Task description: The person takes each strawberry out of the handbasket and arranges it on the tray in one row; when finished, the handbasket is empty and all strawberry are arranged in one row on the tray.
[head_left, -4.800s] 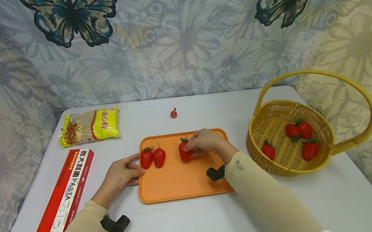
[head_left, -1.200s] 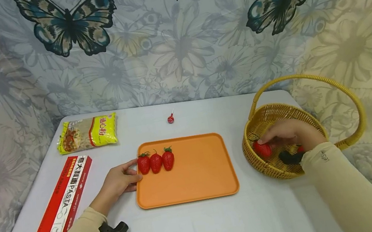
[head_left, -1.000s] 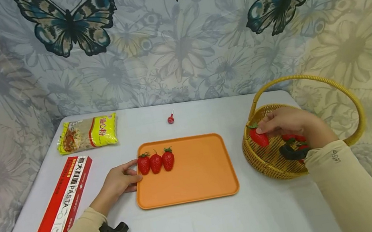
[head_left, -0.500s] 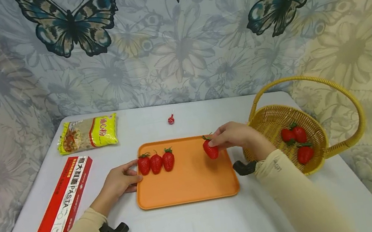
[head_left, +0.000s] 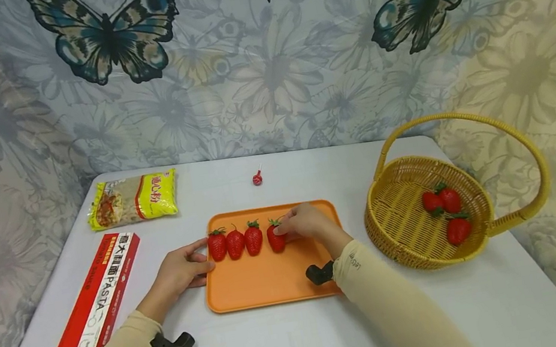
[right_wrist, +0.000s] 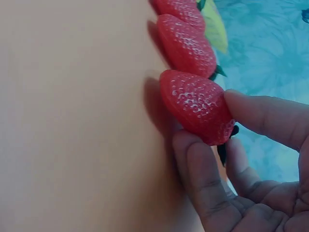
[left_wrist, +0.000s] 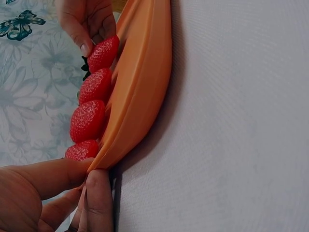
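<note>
Partly behind the right hand (head_left: 310,223), one pinched strawberry (head_left: 274,242).

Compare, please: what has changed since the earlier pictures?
The right hand let go of the third strawberry, took a fourth from the basket and carried it left to the row's end on the tray, still pinching it. The basket holds three, not four. Unchanged: the left hand at the tray's left edge; bag, box and lollipop.
</note>
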`<state>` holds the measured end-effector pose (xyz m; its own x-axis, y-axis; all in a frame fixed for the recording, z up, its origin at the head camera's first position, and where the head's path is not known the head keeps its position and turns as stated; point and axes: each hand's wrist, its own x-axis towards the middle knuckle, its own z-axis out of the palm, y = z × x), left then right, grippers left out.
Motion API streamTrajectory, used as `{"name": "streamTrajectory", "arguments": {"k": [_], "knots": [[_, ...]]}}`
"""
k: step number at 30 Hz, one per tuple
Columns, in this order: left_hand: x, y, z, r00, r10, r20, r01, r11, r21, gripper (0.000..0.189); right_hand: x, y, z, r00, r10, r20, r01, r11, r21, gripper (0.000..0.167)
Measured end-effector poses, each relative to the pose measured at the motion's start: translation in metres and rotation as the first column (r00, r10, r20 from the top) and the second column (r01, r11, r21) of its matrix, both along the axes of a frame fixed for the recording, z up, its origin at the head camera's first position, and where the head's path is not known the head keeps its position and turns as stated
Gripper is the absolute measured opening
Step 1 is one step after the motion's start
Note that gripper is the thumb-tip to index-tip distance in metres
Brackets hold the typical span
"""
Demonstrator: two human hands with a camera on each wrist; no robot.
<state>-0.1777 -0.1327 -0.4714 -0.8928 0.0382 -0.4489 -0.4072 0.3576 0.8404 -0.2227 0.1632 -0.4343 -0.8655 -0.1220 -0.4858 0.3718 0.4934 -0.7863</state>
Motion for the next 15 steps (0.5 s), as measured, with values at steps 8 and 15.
{"name": "streamTrajectory", "arguments": {"k": [8,15], "knots": [[0.001,0.001,-0.001,1.0,0.0,-0.012,0.0,1.0,0.004,0.067,0.0,-0.008,-0.007,0.999,-0.028,-0.028,0.027,0.999,-0.043,0.027],[0.001,0.001,-0.002,1.0,0.001,-0.017,-0.001,1.0,0.016,0.067,0.001,-0.012,-0.007,0.999,-0.039,-0.038,0.038,0.999,-0.026,0.027]]}}
